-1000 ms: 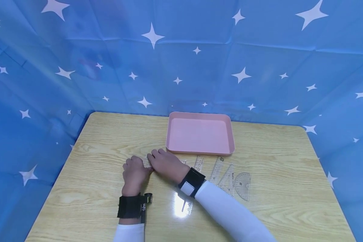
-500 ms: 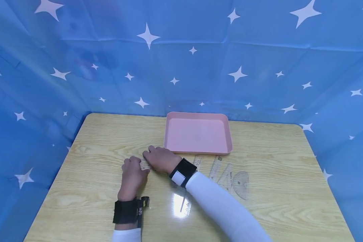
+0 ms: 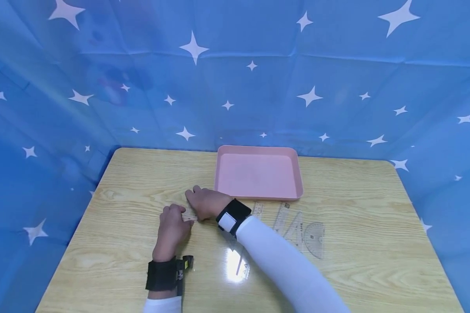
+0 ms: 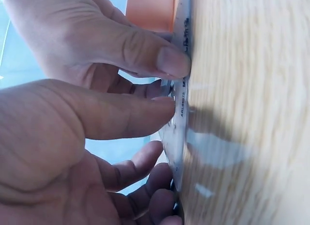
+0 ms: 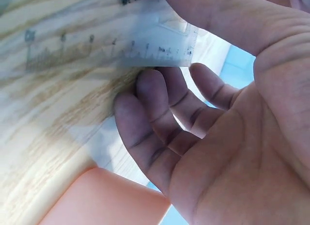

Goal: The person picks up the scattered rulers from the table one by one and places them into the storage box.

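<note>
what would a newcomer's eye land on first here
Probably the blue star-patterned backdrop, filling the upper head view. Next, the pink tray at the far edge of the wooden table. Nearer and left of it, the left grip and right grip touch a clear, marked plastic piece.

This looks like a little desk spot shut in by cloth (you can't tell what room is behind it). Blue cloth (image 3: pixel 141 52) with white stars (image 3: pixel 194 47) hangs past the far, left and right edges of a wood-look table (image 3: pixel 376 195). A pink tray (image 3: pixel 258 171) by the far edge, clear rulers (image 3: pixel 280 217) and a protractor (image 3: pixel 314 239) make it look a bit like school.
</note>
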### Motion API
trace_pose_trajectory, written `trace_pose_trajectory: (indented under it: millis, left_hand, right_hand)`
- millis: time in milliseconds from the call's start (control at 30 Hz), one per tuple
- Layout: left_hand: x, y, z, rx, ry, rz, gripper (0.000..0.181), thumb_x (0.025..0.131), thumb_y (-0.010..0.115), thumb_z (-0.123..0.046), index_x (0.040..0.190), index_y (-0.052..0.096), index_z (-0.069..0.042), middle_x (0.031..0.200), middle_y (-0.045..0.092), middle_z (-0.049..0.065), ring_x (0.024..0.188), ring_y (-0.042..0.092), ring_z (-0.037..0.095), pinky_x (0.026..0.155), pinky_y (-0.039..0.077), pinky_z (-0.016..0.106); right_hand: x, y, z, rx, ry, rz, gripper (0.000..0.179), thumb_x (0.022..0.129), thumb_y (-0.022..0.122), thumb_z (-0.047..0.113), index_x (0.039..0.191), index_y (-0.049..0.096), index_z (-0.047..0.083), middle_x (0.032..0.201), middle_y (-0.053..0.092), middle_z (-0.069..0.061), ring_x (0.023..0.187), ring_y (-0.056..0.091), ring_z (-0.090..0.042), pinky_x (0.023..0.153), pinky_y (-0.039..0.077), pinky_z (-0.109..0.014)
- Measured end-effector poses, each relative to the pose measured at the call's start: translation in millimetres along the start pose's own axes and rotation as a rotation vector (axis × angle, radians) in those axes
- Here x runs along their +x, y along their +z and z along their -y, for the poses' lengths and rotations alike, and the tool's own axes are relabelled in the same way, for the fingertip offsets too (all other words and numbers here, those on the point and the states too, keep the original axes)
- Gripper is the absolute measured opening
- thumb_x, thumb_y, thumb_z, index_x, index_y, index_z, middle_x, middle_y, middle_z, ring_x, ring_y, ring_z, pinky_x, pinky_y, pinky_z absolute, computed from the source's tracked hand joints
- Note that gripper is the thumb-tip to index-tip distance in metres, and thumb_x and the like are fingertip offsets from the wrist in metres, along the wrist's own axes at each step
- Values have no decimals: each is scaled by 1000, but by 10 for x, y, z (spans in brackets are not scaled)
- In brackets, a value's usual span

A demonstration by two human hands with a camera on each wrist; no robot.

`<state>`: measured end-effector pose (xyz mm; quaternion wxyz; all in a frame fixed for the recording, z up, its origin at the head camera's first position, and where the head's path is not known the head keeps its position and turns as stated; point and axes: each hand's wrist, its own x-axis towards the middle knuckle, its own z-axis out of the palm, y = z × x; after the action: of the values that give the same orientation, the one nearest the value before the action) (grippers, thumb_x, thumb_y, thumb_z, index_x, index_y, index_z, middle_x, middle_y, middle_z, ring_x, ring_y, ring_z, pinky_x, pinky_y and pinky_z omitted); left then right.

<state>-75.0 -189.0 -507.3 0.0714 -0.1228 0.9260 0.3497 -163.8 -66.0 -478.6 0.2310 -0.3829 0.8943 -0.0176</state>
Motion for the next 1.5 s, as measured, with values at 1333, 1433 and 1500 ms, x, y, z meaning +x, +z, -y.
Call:
trace_pose_trajectory:
  millis: [1333,1433,1500]
  left_hand:
    - [25,-22,-78,-143,63,-65,28,94,61,5,121,55,8,99,53,20,96,51,32,73,41,36]
    - [25,-2,-105,-151,67,-47,30,94,63,5,123,55,7,97,52,17,91,50,30,72,42,35]
    - [22,15,-131,-154,84,-26,32,94,64,4,125,56,6,98,53,17,90,51,28,73,43,35]
  right_hand:
    - [-424,313,-134,-115,-242,-367,32,104,57,12,136,53,7,109,57,-7,79,55,-10,67,49,-20]
    - [-505,363,-179,-82,-198,-379,44,98,70,19,138,54,9,112,58,-6,87,55,-10,73,51,-19]
    - [-578,385,-212,-58,-166,-383,53,94,77,24,140,55,11,114,58,-5,92,55,-10,77,53,-20]
